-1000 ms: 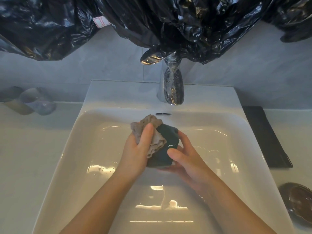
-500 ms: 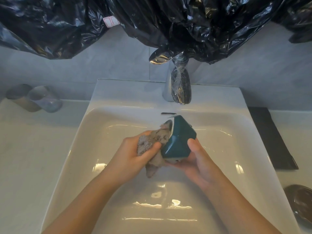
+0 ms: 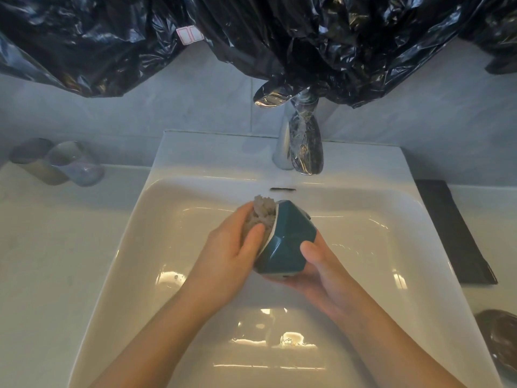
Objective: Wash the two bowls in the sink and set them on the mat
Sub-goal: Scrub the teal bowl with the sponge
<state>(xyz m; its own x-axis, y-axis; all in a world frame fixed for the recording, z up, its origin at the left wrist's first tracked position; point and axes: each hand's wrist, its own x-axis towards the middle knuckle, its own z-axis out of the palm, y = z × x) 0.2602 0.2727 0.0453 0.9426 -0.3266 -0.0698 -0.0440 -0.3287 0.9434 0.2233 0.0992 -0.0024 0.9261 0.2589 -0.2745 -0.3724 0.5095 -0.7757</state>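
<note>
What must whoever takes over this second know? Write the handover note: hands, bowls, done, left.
Left hand grips the cloth, pressing it into the mouth of the teal bowl. Right hand cradles that bowl from below, tipped on its side over the sink.
Dark brown bowl lies right of the sink, nearer than the black mat; washed or not, cannot tell.
Done: nothing on the mat yet. No water visible from the tap.
Left: finish scrubbing, probably rinse, set both bowls on the mat.
</note>
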